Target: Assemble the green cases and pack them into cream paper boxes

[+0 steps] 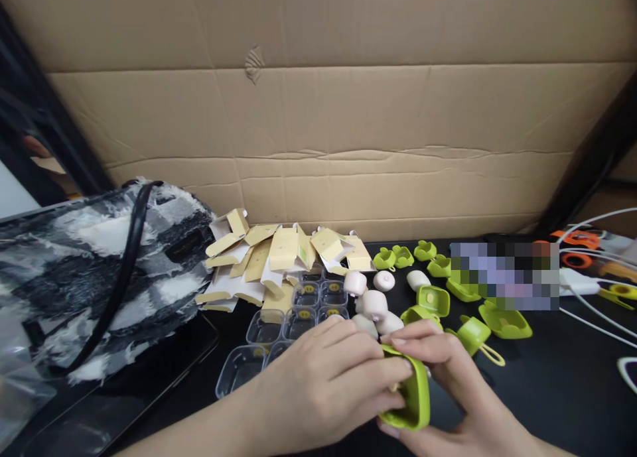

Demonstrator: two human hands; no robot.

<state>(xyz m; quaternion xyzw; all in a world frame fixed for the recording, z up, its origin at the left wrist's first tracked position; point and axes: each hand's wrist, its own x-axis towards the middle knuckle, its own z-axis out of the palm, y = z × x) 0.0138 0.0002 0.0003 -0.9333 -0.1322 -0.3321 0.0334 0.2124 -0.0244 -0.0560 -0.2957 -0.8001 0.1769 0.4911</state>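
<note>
Above the near part of a black tabletop (542, 397), held a green case (422, 400) between both hands, tilted, with mouth turned toward the left hand (321, 377). Gripped that case with the right hand (472, 391), fingers along the top and thumb beneath. Had left fingers inside the hollow, close to a small yellowish piece (395, 386); could not tell whether pinching or merely touching, with left thumb hidden. Showed, just beyond the hands, pale rounded pieces (374, 304); to the left, clear containers (241, 371); to the right, other green cases (505, 321); farther back, pale cardboard cartons (286, 248).

Judged light and thin-walled, probably of rubbery, flexible stuff: apt to bow inward under a hard squeeze, unlikely to crack. Looked smooth yet faintly matt, hence likely only slightly slippery. Seemed best taken by opposite outer walls near the rim, with modest pressure, so as to steady the shell without pinching the mouth narrow.
</note>
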